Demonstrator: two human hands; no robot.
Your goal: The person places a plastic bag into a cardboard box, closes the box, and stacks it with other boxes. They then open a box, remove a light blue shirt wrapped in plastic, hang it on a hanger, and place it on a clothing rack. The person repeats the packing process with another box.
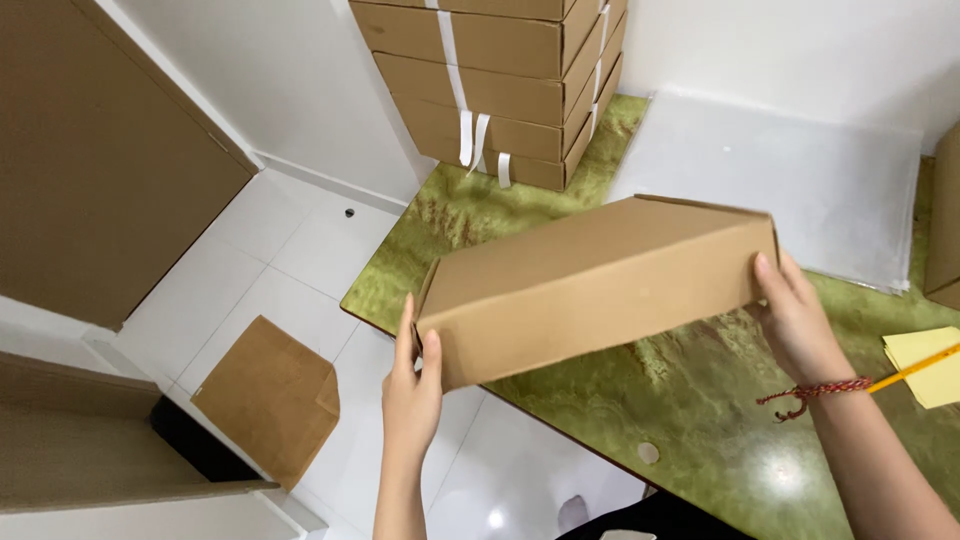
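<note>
- Gripping the near-left end of a folded cardboard box (598,285), the left hand (412,385) is clamping the corner, thumb on the front face and fingers behind.
- The right hand (797,318) is closing on the far-right end of the same box, thumb on the front edge; a red braided cord is circling that wrist.
- The box is being held in the air, tilted, above the near edge of the worktop (700,400) and touching nothing else. Its walls are standing formed and its panels are lying flat; whether its far side is shut is not showing.
- The box is appearing as plain brown corrugated board, long, shallow and matt.
- The worktop is showing a glossy green marbled surface; a yellow paper pad (925,362) with a pencil is lying at its right edge.
- A loose brown cardboard piece (270,395) is lying on the white tiled floor.
- Farther off, a clear plastic sheet (780,180) is lying on the worktop, and a stack of flat cartons (490,80), strapped with white bands, is standing at the wall.
</note>
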